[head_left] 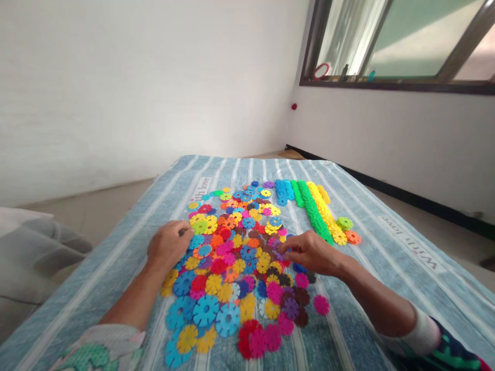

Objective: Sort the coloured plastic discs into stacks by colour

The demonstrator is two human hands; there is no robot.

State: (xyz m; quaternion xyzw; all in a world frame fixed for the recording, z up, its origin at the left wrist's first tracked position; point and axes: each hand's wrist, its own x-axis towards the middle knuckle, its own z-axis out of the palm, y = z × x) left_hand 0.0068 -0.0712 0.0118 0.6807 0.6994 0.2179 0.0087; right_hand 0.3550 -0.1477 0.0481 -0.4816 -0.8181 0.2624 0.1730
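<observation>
A spread of several flat, notched plastic discs in blue, yellow, pink, red, orange and purple lies on a blue striped cloth. My left hand rests on the left edge of the spread, its fingers curled down onto the discs. My right hand hovers over the right side of the spread, its fingertips pinched together at a small dark disc. Behind the right hand lie rows of joined discs, sorted into blue, green and yellow strips.
A loose green disc and an orange disc lie beside the yellow strip. The cloth covers a bed-like surface with floor beyond it. White walls meet at the back, a window is at upper right, and grey fabric lies at left.
</observation>
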